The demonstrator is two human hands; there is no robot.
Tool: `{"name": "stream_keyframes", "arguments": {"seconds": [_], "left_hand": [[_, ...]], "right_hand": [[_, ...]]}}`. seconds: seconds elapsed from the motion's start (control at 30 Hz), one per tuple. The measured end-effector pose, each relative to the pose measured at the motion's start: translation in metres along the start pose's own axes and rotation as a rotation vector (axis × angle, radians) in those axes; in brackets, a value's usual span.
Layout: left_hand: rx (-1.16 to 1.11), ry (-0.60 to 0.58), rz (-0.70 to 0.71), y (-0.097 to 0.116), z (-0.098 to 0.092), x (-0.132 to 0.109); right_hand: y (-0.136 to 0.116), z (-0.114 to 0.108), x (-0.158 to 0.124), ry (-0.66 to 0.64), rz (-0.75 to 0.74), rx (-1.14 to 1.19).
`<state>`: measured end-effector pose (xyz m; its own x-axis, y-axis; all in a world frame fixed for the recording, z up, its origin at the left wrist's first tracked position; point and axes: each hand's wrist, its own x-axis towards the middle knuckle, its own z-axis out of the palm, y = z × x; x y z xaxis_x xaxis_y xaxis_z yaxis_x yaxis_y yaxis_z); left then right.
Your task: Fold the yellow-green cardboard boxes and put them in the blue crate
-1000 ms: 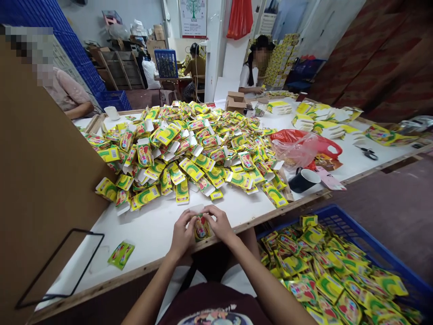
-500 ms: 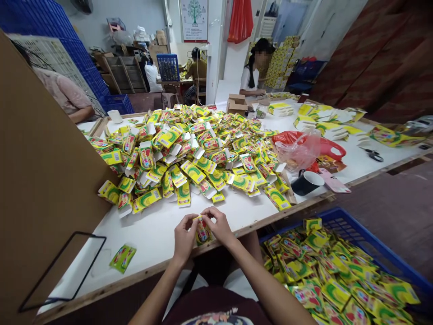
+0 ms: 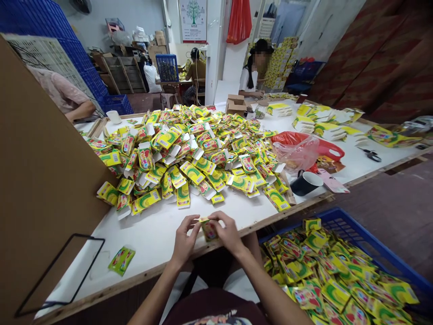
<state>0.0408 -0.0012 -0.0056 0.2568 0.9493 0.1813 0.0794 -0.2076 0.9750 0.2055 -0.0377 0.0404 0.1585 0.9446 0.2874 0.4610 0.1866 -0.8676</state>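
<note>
Hidden: I see the box point(image 3: 209, 229) only in part, pinched between left hand point(image 3: 184, 239) and right hand point(image 3: 228, 234) over the near edge of the table point(image 3: 152, 234), print unreadable | Cut off: crate point(image 3: 372, 250) at lower right; board point(image 3: 43, 180) screens the table's left | Around: pile point(image 3: 192, 149) beyond the hands, mug point(image 3: 306, 183) right of it.

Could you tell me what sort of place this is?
Likely a packaging workshop: yellow cartons lie heaped on the white table, a blue crate holds more, other people work nearby.
</note>
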Motion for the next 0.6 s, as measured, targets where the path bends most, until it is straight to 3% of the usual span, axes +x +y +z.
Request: {"name": "stream_keyframes", "arguments": {"seconds": [0.07, 0.17, 0.23, 0.27, 0.33, 0.43, 0.5, 0.6], "left_hand": [[0.150, 0.006, 0.065, -0.001, -0.002, 0.013], [0.465, -0.040, 0.249, -0.005, -0.002, 0.050], [0.623, -0.155, 0.368, -0.005, 0.003, 0.082], [0.661, -0.221, 0.411, -0.004, 0.007, 0.099], [0.671, -0.299, 0.461, 0.001, 0.016, 0.128], [0.639, -0.320, 0.491, 0.013, 0.026, 0.145], [0.630, -0.305, 0.494, 0.021, 0.030, 0.135], [0.540, -0.228, 0.414, 0.027, 0.034, 0.095]], "right_hand": [[-0.008, -0.050, -0.011, 0.093, 0.029, -0.106], [-0.013, -0.138, -0.037, 0.171, 0.148, -0.542], [-0.013, -0.177, -0.054, 0.217, 0.217, -0.726], [-0.013, -0.186, -0.062, 0.237, 0.244, -0.754], [-0.013, -0.182, -0.071, 0.238, 0.268, -0.691], [-0.017, -0.139, -0.071, 0.128, 0.222, -0.454], [-0.019, -0.102, -0.064, 0.082, 0.174, -0.313], [-0.014, -0.051, -0.050, 0.107, 0.145, -0.140]]}}
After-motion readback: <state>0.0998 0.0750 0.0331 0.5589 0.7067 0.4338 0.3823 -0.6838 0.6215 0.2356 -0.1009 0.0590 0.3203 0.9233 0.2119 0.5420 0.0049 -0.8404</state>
